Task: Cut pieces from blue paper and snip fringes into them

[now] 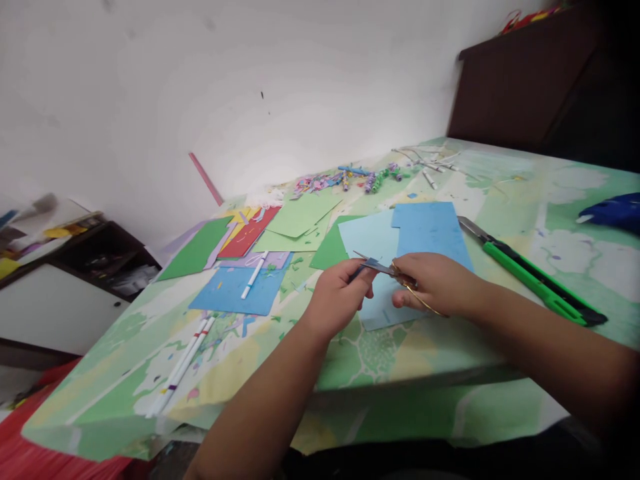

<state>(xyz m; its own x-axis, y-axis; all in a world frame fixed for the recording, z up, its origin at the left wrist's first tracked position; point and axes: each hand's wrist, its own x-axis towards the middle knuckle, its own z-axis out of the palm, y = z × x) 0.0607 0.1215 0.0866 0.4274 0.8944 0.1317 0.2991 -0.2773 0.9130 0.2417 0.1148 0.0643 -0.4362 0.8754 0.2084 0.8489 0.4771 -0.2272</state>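
Observation:
My right hand (435, 283) is closed round the gold handles of a pair of scissors (379, 267), whose blades point left and stand a little apart. Pinched in the fingers of my left hand (337, 293) is a small dark blue piece of paper (357, 270), right at the blades. Both hands hover above a light blue sheet (385, 313) near the table's front. Behind them lies a blue sheet (430, 227) with a notch cut from its left side. A green utility knife (530, 273) rests right of my right hand, its blade out.
Coloured sheets, among them a red one (250, 233) and a blue one (240, 290), cover the left of the table (300, 363). White markers (185, 367) lie near the front left edge. Paper curls (373, 180) and scraps sit along the wall. A dark blue object (613, 212) is at right.

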